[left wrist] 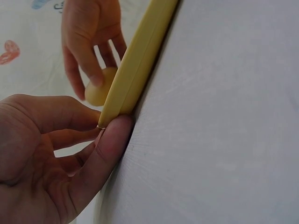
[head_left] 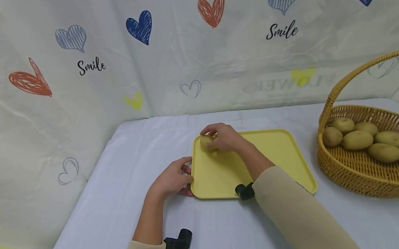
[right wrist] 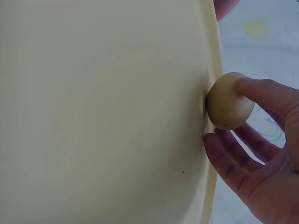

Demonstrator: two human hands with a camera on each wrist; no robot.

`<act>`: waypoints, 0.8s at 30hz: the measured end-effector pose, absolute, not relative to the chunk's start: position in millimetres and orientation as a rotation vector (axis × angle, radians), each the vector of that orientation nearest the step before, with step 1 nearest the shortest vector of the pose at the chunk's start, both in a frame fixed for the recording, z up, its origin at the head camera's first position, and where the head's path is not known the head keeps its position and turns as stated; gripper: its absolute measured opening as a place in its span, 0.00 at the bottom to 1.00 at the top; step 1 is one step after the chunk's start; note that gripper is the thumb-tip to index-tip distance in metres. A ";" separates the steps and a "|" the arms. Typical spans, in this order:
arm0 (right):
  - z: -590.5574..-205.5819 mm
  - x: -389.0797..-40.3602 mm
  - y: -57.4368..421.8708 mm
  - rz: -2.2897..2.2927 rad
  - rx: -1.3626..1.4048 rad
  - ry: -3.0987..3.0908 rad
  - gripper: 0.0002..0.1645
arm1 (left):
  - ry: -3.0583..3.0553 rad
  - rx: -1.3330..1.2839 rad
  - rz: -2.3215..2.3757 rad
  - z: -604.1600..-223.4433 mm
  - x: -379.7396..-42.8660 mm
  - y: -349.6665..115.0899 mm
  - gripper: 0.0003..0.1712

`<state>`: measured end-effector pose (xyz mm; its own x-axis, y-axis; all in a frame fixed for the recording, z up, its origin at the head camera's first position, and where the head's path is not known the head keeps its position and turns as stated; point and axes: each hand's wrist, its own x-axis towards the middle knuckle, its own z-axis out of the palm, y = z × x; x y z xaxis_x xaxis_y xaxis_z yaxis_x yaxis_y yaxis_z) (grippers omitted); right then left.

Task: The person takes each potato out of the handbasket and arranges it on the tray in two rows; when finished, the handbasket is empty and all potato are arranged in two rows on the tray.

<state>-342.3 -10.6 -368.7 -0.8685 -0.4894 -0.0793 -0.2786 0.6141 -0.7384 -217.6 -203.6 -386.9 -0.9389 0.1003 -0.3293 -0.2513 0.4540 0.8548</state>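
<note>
A yellow rectangular tray (head_left: 214, 181) lies on the white-covered table. At its left edge, my left hand (head_left: 172, 179) pinches the rim between thumb and fingers, as the left wrist view shows with the thumb (left wrist: 114, 140) against the rim's outer side. Over the tray's far left corner, my right hand (head_left: 228, 137) holds one potato (head_left: 206, 141). In the right wrist view the potato (right wrist: 229, 105) is smooth and pale brown, close against the tray's raised edge, with my thumb on it and the fingers below. Whether it rests fully on the tray I cannot tell.
To the right of the tray stands a woven basket (head_left: 351, 174) with a tall arched handle (head_left: 347, 77). Several potatoes (head_left: 357, 140) lie in it. Behind the table hangs a pale cloth (head_left: 176, 61) printed with hearts and the word "Smile".
</note>
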 end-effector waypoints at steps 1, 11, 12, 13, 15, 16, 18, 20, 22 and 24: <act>-368.7 -342.2 -9.0 -1.114 -0.622 2.567 0.26 | 2.376 -0.122 1.476 -386.9 -218.0 -202.6 0.40; -369.7 -340.8 -2.0 -1.185 -0.693 2.528 0.33 | 2.392 -0.137 1.484 -388.8 -217.4 -202.1 0.41; -369.4 -340.2 -1.5 -1.194 -0.686 2.523 0.33 | 2.392 -0.137 1.485 -389.0 -217.4 -202.5 0.40; -369.0 -340.0 -0.7 -1.198 -0.680 2.519 0.33 | 2.395 -0.127 1.483 -389.3 -217.3 -202.8 0.40; -368.4 -339.9 1.1 -1.202 -0.674 2.515 0.33 | 2.395 -0.124 1.483 -390.3 -217.3 -203.1 0.40; -368.1 -339.9 2.0 -1.205 -0.672 2.513 0.33 | 2.397 -0.121 1.484 -390.7 -217.4 -203.2 0.41; -367.2 -339.9 3.9 -1.213 -0.668 2.512 0.32 | 2.396 -0.118 1.485 -390.4 -217.0 -202.9 0.41; -366.3 -339.6 6.1 -1.227 -0.668 2.508 0.32 | 2.399 -0.115 1.483 -390.3 -217.0 -202.6 0.41; -365.4 -339.2 8.0 -1.251 -0.668 2.489 0.31 | 2.396 -0.115 1.486 -389.9 -217.1 -202.2 0.41; -364.7 -338.7 9.6 -1.270 -0.670 2.469 0.31 | 2.394 -0.105 1.484 -389.5 -217.3 -202.3 0.41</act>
<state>-338.7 9.6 -364.7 -0.8518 -0.5224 -0.0389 -0.2722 0.5049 -0.8191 -217.3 -202.3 -389.5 -0.9455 0.1057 -0.3079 -0.2288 0.4572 0.8594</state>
